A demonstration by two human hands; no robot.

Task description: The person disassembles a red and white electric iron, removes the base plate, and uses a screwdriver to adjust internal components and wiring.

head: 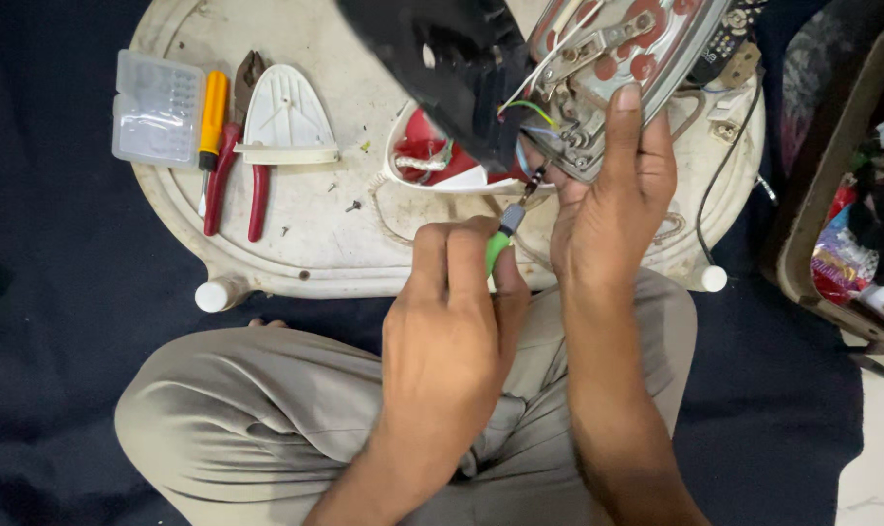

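Note:
My left hand [445,321] is closed around a green-handled screwdriver [497,250]. Its tip reaches up into the wiring end of an opened clothes iron. My right hand [612,190] grips that iron from below, with the fingers spread over the metal soleplate [646,34], which has red patches. The iron's black body [442,68] tilts up to the left. Yellow-green and white wires [532,107] run between the body and the plate. Under the iron lies a white and red plastic shell [432,164].
All this sits over a round white plastic surface [315,248] above my crossed legs. On its left lie red-handled pliers [233,180], a yellow-handled screwdriver [213,107], a clear plastic box [158,107], a white iron-shaped cover [286,117] and loose screws [352,206]. A brown box [802,244] of mixed items stands at the right.

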